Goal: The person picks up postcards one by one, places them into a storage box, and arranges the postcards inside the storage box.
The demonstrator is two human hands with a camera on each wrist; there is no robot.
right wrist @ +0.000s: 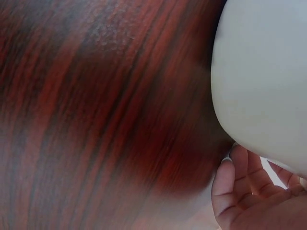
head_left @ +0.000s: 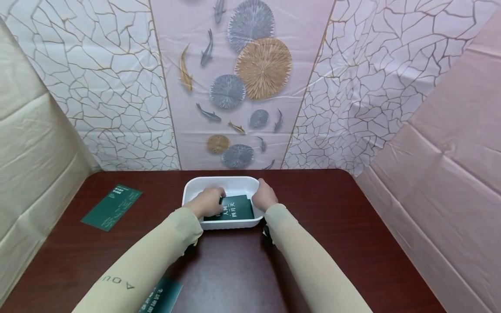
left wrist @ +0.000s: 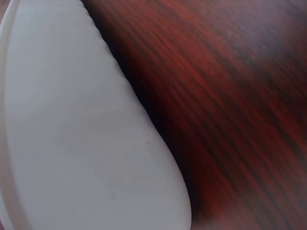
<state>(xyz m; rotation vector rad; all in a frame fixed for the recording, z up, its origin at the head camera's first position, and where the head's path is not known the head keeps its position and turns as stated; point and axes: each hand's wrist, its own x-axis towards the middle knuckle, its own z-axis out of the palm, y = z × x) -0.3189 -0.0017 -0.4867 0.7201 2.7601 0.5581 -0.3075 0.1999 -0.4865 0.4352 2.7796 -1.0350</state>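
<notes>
A white plastic tray (head_left: 231, 224) stands toward the far side of the table, with dark green cards (head_left: 242, 208) bearing white characters lying in it. My left hand (head_left: 207, 201) reaches over the tray's left end and holds the cards' left part, its fingers bent over them; the fingertips are partly hidden. At the tray's right end, my right hand (head_left: 265, 196) grips the rim. In the right wrist view the bent fingers (right wrist: 245, 170) lie against the tray's outer corner. The left wrist view shows just the tray's outer wall (left wrist: 72, 105) and the tabletop.
A green card (head_left: 111, 207) with white print lies on the table at the left. Another green card (head_left: 162, 295) is partly covered by the left sleeve (head_left: 145, 265) near the front. A patterned cloth wall (head_left: 117, 87) stands behind the dark wooden table (head_left: 321, 243).
</notes>
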